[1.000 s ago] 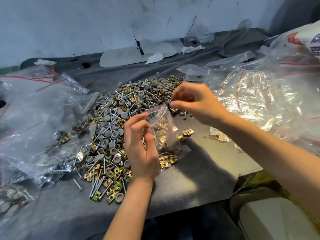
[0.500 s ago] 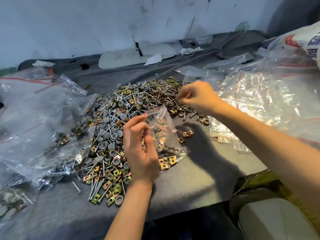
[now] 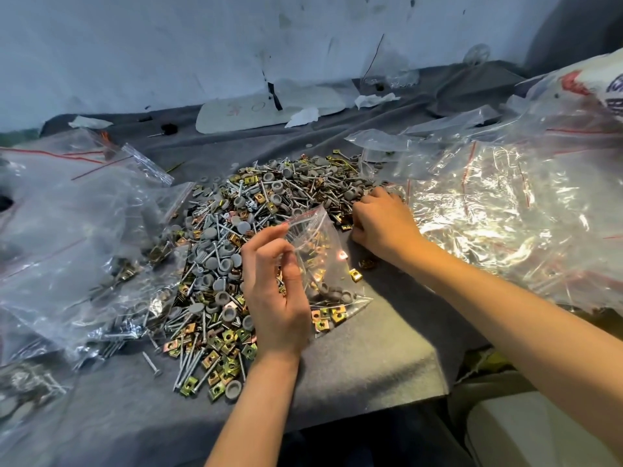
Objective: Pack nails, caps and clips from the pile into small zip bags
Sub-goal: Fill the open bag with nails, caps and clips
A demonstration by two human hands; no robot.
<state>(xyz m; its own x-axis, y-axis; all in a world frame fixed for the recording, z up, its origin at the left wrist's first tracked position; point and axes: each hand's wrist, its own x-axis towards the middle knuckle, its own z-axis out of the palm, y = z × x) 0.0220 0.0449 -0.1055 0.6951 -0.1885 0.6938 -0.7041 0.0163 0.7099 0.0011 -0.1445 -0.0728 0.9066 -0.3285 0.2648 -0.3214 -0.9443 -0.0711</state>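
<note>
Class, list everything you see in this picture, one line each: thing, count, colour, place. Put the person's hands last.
pile: one, grey caps, silver nails, brass-coloured clips, centre of cloth.
small zip bag: one, clear, red-striped, beside pile, partly filled.
large bags: several, clear, left side.
heap of bags: many, clear, right side.
board: one, white, back, near wall.
cloth: one, grey, covers table.
left hand: one, pinches small zip bag's mouth.
right hand: one, fingers at pile's right edge.

Grey caps [image 3: 211, 233], silver nails [image 3: 188, 364], brassy clips [image 3: 225, 362]; clear red-striped bag [image 3: 320, 254]; dark grey worktop [image 3: 364, 362].
</note>
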